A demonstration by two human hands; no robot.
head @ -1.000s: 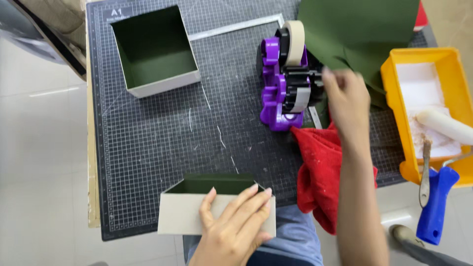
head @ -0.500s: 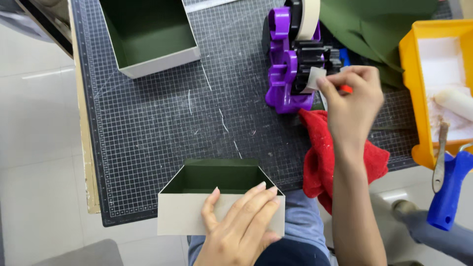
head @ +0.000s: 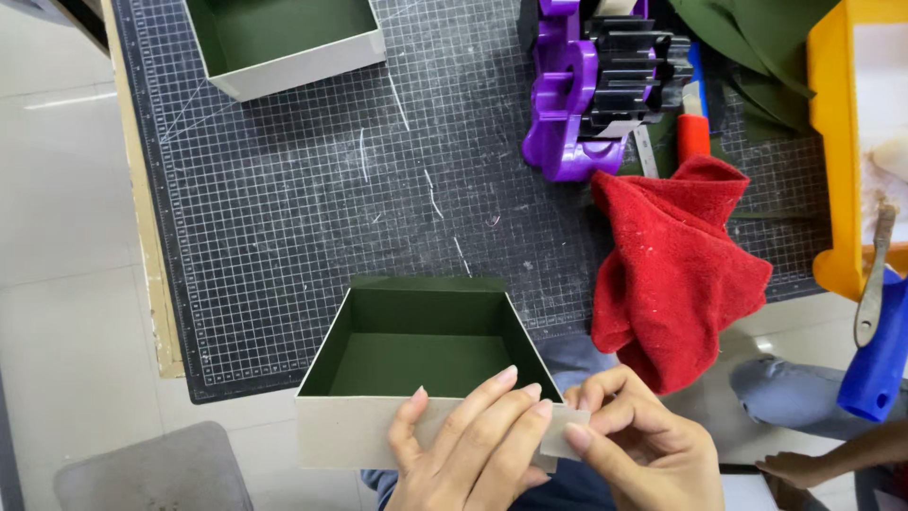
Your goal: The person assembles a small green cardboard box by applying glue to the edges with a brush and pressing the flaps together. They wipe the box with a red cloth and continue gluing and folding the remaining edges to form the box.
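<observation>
The right hand [head: 643, 440] has come back from the dispenser [head: 596, 85], pinching tape [head: 567, 431] beside the left hand [head: 473, 445], pressed flat on the box [head: 378, 416].

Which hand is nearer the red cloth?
Right. The right hand sits just below the red cloth, apart from it; the left hand lies farther left, flat on the box wall.
</observation>
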